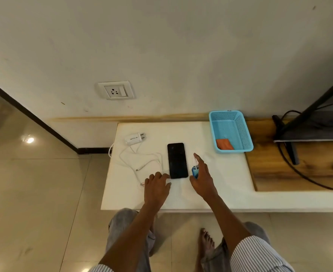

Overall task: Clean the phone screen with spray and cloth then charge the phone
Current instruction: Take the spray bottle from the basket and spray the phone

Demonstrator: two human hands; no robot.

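phone between left grip and right grip.

A blue basket sits on the white table, a wall socket above.

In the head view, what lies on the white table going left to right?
Charger adapter → white cable → left hand → phone → spray bottle, held by right hand → blue basket holding orange cloth.

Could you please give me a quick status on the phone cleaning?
Left hand rests by phone. Right hand holds spray bottle. Orange cloth in basket. Nothing blocking.
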